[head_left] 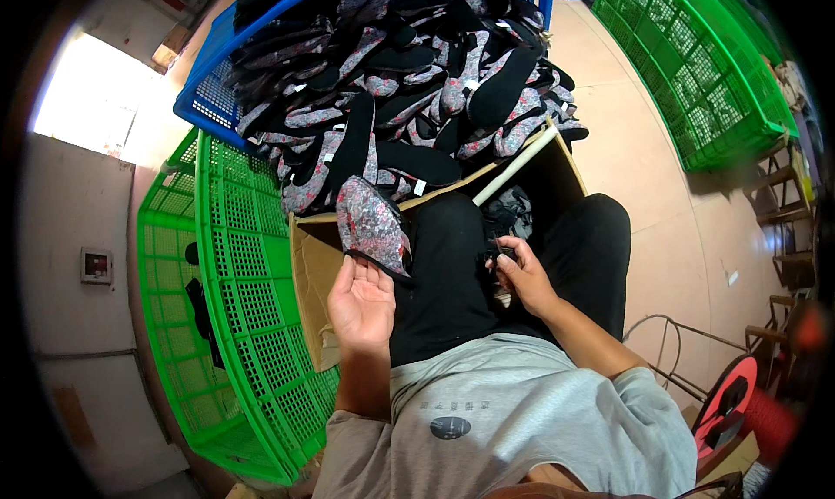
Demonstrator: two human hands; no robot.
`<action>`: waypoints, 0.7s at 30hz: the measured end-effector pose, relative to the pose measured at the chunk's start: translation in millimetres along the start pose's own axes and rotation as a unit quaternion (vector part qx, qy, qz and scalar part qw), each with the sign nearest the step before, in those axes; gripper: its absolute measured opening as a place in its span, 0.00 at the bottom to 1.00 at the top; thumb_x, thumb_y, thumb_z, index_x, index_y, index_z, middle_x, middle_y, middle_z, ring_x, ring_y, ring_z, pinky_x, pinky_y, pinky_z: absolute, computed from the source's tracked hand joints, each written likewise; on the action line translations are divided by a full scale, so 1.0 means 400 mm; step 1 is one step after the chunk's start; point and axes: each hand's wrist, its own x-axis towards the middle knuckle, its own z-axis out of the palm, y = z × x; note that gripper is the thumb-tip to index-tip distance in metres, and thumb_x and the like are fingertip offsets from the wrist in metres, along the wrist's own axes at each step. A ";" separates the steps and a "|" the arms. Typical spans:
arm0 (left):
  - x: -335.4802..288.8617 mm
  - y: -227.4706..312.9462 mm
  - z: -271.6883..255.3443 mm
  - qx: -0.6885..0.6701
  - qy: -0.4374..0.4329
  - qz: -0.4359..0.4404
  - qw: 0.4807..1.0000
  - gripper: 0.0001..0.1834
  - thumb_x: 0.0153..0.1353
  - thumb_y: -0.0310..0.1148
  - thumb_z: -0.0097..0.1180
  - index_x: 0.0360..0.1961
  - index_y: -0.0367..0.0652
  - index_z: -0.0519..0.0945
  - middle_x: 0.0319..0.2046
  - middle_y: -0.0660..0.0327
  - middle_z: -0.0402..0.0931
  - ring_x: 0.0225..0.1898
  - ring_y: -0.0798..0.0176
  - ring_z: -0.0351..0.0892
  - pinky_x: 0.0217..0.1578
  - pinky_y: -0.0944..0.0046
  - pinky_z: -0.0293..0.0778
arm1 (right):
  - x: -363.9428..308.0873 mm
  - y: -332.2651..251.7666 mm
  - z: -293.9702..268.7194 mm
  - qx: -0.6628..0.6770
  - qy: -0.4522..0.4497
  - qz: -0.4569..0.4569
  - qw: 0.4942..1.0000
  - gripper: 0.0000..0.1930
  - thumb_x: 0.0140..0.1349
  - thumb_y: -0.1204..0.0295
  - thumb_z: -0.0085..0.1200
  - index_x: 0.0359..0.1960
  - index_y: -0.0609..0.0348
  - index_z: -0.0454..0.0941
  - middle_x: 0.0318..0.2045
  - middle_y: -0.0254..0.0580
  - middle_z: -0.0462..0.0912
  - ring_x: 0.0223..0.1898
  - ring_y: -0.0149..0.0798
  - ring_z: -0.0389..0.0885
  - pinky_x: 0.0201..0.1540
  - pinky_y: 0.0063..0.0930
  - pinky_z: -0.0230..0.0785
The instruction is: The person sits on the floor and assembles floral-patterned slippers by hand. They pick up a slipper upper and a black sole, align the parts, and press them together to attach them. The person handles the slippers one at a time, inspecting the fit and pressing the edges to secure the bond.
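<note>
My left hand (364,303), palm up, holds a slipper (372,225) by its black-edged opening, its fingertips partly hidden by the slipper. The slipper is grey with a red-and-white floral print and stands over my left thigh. My right hand (524,277) hovers between my knees with thumb and fingers pinched on a small dark item, too hidden to name. In front of my knees, a big heap of similar slippers (435,90) with black soles and floral uppers lies on a worktop with a cardboard edge (304,247).
Green plastic crates (252,308) stand at my left, and more green crates (678,73) at the far right. A blue crate (204,99) sits behind the heap on the left. A pale rod (517,164) runs along the worktop's near edge. At lower right is a red spool (770,421).
</note>
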 end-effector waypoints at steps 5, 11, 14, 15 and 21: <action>-0.027 -0.004 -0.010 -0.027 -0.039 -0.106 0.993 0.11 0.72 0.32 0.44 0.48 0.36 0.71 0.49 0.55 0.76 0.54 0.58 0.75 0.60 0.55 0.71 | 0.004 -0.030 0.044 -0.019 -0.061 -0.087 0.994 0.19 0.72 0.68 0.49 0.61 0.56 0.62 0.41 0.36 0.80 0.26 0.21 0.68 0.27 0.16 0.63; -0.018 -0.042 -0.039 -0.077 -0.022 -0.151 0.985 0.17 0.73 0.35 0.42 0.53 0.31 0.70 0.52 0.50 0.76 0.57 0.54 0.75 0.62 0.54 0.69 | 0.004 -0.059 0.091 -0.065 -0.082 -0.137 0.985 0.20 0.72 0.68 0.49 0.61 0.57 0.61 0.43 0.37 0.79 0.34 0.22 0.72 0.38 0.18 0.67; -0.015 -0.054 -0.046 -0.089 -0.033 -0.166 0.982 0.19 0.74 0.36 0.41 0.53 0.29 0.71 0.54 0.48 0.76 0.59 0.53 0.74 0.63 0.53 0.67 | 0.012 -0.052 0.102 -0.072 -0.090 -0.161 0.980 0.20 0.71 0.70 0.49 0.61 0.59 0.62 0.47 0.39 0.76 0.45 0.28 0.76 0.49 0.23 0.70; -0.015 -0.058 -0.045 -0.086 -0.032 -0.167 0.982 0.19 0.74 0.36 0.41 0.53 0.29 0.71 0.54 0.47 0.76 0.60 0.53 0.74 0.63 0.53 0.67 | 0.015 -0.049 0.108 -0.070 -0.087 -0.176 0.978 0.21 0.71 0.68 0.50 0.62 0.58 0.61 0.47 0.39 0.75 0.43 0.26 0.74 0.46 0.21 0.68; -0.011 -0.071 -0.051 -0.089 -0.035 -0.180 0.979 0.19 0.73 0.36 0.41 0.53 0.29 0.71 0.54 0.48 0.76 0.60 0.53 0.73 0.63 0.53 0.67 | 0.027 -0.038 0.117 -0.088 -0.081 -0.213 0.970 0.21 0.71 0.68 0.50 0.62 0.57 0.61 0.48 0.37 0.73 0.42 0.24 0.72 0.42 0.17 0.65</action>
